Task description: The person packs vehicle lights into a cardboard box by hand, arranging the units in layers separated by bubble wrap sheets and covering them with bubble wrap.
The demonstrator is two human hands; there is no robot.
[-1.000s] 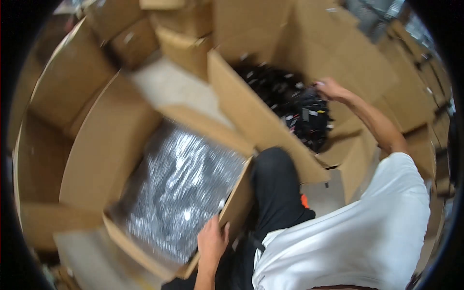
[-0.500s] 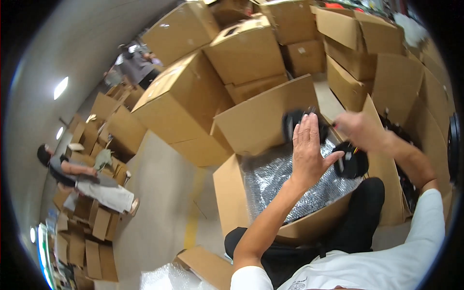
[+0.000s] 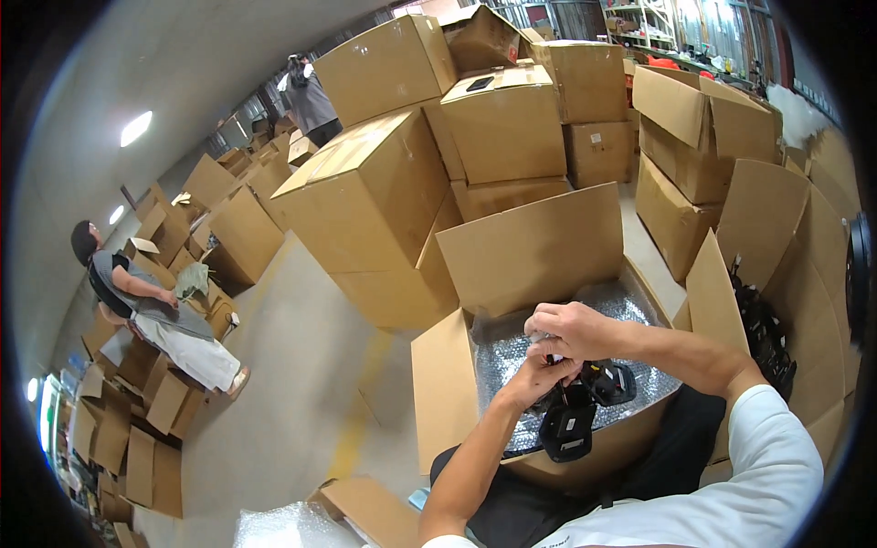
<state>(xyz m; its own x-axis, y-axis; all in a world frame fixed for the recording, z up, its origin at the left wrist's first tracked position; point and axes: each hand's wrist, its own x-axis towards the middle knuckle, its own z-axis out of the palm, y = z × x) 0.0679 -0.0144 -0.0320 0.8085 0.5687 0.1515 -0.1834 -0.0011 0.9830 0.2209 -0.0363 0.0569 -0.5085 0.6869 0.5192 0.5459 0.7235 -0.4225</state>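
Both my hands meet above an open cardboard box lined with bubble wrap. My left hand is closed in a pinch at the top of thin leads from several black plastic parts. One flat black part with rounded corners hangs lowest, just below the fingers; another black part is to its right. Touching the left fingertips from above, my right hand is closed, fingers curled. What it grips is hidden between the fingers.
Large closed cartons are stacked beyond the box, with a phone on one. At right, another open carton holds black parts. Bubble wrap lies at lower left. A person stands at left among cartons; another person is farther back.
My left hand was flat with fingers stretched; now it pinches. My right hand moved left and down to meet it, and the black parts came nearer to me. The view has shifted.
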